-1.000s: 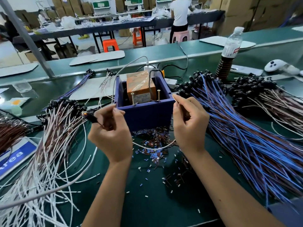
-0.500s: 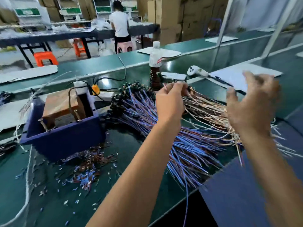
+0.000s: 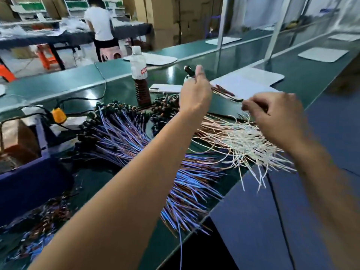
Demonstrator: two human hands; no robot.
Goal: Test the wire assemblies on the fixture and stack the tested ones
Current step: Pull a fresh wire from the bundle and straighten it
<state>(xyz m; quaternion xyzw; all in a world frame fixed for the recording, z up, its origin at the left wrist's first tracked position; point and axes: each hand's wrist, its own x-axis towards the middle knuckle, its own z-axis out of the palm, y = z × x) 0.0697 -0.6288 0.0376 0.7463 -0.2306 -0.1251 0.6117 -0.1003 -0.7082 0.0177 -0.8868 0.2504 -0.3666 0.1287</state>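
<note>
a single wire assembly, blurred, spans between the two hands at the upper middle of the frame, above the white-and-copper wire pile on the green surface. the left hand looks closed around its dark connector end; the right hand has its fingers pinched, seemingly on the lead ends, though blur hides the contact. lay it down with the connector alongside the other connectors, wires parallel, clear of the blue pile and bottle.
</note>
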